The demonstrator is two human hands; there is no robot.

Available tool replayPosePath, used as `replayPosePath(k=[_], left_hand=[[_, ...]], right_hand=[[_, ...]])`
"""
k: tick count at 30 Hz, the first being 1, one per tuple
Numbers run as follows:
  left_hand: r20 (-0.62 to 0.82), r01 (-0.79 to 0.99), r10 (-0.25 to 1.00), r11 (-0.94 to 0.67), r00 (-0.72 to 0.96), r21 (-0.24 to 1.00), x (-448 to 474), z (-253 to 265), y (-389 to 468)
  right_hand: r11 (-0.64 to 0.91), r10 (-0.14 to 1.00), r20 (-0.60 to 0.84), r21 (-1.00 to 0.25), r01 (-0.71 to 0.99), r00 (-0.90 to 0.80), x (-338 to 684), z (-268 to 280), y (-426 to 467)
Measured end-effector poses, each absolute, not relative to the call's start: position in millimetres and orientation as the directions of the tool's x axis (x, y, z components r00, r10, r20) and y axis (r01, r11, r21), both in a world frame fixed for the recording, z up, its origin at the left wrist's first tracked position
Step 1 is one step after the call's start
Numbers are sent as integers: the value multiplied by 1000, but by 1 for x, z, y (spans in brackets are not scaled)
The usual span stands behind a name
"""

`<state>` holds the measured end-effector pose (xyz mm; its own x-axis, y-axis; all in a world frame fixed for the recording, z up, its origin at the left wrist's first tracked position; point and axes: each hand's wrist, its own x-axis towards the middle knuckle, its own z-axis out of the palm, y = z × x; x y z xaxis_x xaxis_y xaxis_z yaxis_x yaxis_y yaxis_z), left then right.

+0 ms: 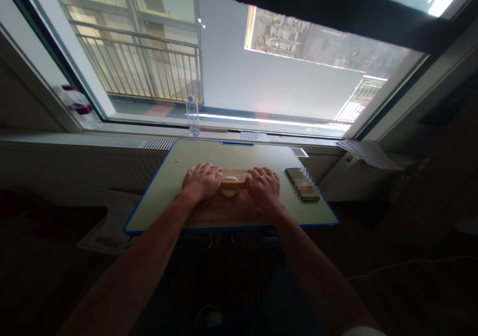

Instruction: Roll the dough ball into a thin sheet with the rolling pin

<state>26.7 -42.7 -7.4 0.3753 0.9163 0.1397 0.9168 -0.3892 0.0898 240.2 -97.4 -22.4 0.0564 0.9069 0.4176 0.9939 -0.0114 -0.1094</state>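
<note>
A wooden rolling pin (233, 184) lies crosswise over a small piece of pale dough (230, 193). My left hand (202, 180) is closed on the pin's left end, and my right hand (263, 186) is closed on its right end. Dough shows on both the near and far side of the pin, between the hands. Under it lies a wooden board (224, 211), partly covered by my hands and forearms. The pin's two ends are hidden inside my fingers.
The board rests on a small pale table (157, 204) with a blue edge. A phone (302, 184) lies at the table's right. Beyond, a clear bottle (192, 116) stands on the window sill, with another bottle (76, 104) at far left. Papers (369, 153) lie at right.
</note>
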Motion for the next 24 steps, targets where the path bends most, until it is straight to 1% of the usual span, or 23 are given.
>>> replayPosePath(k=[9,24], left_hand=[[210,925,914,-370,346,84,25,-13,-56],[220,931,918,-355,331,83,23,-16,-70]], right_hand=[[1,899,432,-150,989,65,238,-26,-111],[20,899,433,-179,984,61,236,-31,-129]])
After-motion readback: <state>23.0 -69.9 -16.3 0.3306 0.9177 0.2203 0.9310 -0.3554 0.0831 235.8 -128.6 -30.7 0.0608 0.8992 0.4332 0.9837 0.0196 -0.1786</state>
